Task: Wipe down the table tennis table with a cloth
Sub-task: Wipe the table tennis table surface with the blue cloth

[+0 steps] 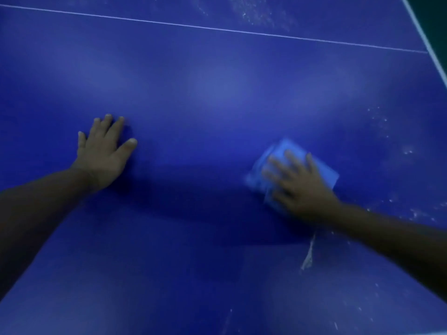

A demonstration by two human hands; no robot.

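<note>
wipe-down partly done, dusty patches left at the right and far side

table (217,93): the blue top fills the view. the wide middle band in front of you reads clean and even, only soft glare on it, so i judge that zone as done. the near strip at the bottom of the view is dim; hard to call either way.

what's left, biggest first: a broad whitish dusty patch (256,13) sits beyond the white centre line (217,29), untouched by the look of it. next, scattered specks (387,131) run down the right side toward the edge line (430,49), from mid height to past your right forearm. then a pale streak (308,257) lies just below your right wrist, and a fainter one sits near the bottom edge.

left hand (104,153): flat on the table, fingers spread, holding nothing, bracing you, well apart from the cloth.

right hand (297,184): palm down on the cloth (287,153), fingers spread and pressing it onto the surface, not bunching it. hand is motion-blurred, so i take it as mid-stroke.

cloth: light blue, folded roughly square, flat on the table right of centre, under your right hand, just beside the speckled zone.

my read: roughly the middle is finished; right margin, streaks and the far half remain.
</note>
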